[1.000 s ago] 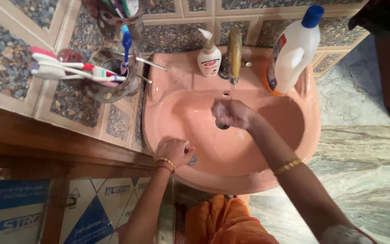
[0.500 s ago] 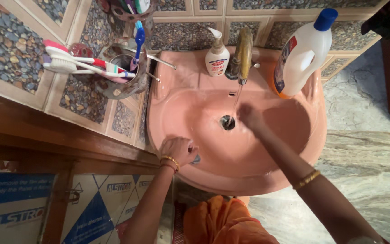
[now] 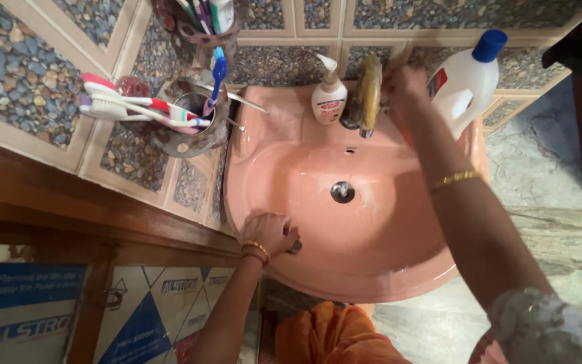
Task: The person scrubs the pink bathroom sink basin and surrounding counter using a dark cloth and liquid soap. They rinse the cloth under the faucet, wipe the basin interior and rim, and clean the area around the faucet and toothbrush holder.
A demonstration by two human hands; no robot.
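Hands at a pink basin [image 3: 372, 269]

The right hand [image 3: 402, 84] is closing on the brass tap [image 3: 370, 94] at the back rim, between a red-labelled soap pump [image 3: 329, 98] and blue-capped white bottle [image 3: 469, 77]; the left hand [image 3: 269, 232] is gripping the front-left rim, fist shut.

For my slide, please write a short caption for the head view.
Right hand reaches to the tap above a pink basin; left hand grips its front rim.

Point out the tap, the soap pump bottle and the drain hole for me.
tap [image 3: 370, 94], head view, on the middle of its brass spout.
soap pump bottle [image 3: 328, 103], head view, on its white body.
drain hole [image 3: 343, 192], head view, on the dark opening in the pink basin.
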